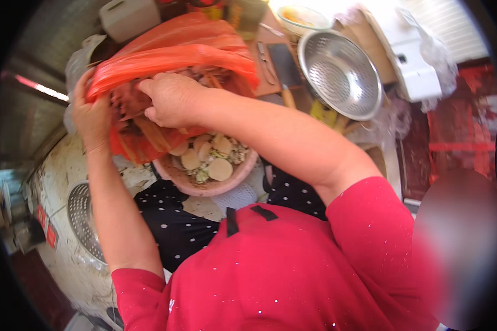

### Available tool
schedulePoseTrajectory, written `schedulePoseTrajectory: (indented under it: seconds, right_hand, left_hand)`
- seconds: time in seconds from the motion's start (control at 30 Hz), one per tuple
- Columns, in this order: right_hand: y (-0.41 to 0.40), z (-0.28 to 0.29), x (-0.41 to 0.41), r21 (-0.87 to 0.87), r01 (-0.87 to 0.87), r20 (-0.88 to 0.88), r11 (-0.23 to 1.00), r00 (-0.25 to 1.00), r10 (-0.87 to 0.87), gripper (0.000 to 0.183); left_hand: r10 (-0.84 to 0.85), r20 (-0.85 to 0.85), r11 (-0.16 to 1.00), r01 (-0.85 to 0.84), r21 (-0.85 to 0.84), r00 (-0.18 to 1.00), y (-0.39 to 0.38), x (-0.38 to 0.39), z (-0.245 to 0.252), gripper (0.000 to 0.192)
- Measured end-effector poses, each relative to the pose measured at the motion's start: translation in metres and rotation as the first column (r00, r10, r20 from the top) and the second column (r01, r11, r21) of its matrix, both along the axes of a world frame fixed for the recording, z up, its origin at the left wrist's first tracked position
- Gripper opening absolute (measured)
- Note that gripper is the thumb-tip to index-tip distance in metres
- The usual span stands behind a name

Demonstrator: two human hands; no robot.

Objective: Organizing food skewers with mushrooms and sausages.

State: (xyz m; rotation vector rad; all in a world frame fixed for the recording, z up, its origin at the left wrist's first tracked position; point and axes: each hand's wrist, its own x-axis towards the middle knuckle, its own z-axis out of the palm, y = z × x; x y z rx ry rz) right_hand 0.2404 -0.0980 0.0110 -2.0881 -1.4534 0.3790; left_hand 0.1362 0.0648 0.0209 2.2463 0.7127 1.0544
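An orange-red plastic bag (178, 58) hangs open in front of me, its mouth facing me. Inside lie many brownish-pink pieces (128, 99) and flat tan strips (151, 132), too blurred to name surely. My left hand (92, 111) grips the bag's left rim. My right hand (172, 99) reaches into the mouth with its fingers curled at the contents; whether it pinches a piece is hidden. Below the bag, partly covered by it, sits a pink basin (199, 191) holding pale round vegetable slices (220, 169) and chopped scraps.
A steel colander (339, 74) rests at the upper right, beside a wooden-handled knife (288, 97) with a dark blade. Behind stands a glass bowl (302, 18). Another perforated metal colander (83, 219) is on the dirty tiled floor (62, 265) by my left arm. A white container (128, 18) stands upper left.
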Motion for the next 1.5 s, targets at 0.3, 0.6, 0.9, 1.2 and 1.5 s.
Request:
schedulePoseTrajectory:
  seconds: [0.3,0.6,0.9,1.2,1.5]
  right_hand:
    - [-0.367,-0.006,0.024,-0.156,0.773,-0.44,0.615,0.503,-0.744,0.024]
    - [-0.567,-0.167,-0.144,-0.643,0.724,-0.163,0.249,0.189,-0.969,0.037]
    - [-0.56,-0.225,-0.165,-0.765,0.601,-0.011,0.23,0.345,-0.939,0.041]
    - [-0.583,-0.259,-0.164,-0.693,0.67,-0.035,0.267,0.339,-0.94,0.025]
    - [-0.589,-0.2,-0.147,-0.739,0.601,-0.503,0.304,-0.192,-0.843,0.013]
  left_hand:
    - [0.084,0.045,0.994,-0.086,0.065,0.995,0.038,-0.041,-0.028,0.067]
    - [0.07,-0.137,0.988,-0.05,0.148,0.988,0.009,-0.06,-0.011,0.066]
    - [-0.002,-0.179,0.983,-0.03,-0.18,0.984,-0.011,-0.091,-0.03,0.058]
    - [0.01,-0.138,0.889,-0.072,-0.452,0.99,-0.018,-0.104,-0.044,0.053]
    - [-0.053,-0.084,0.851,0.001,-0.526,0.995,-0.018,-0.103,-0.046,0.052]
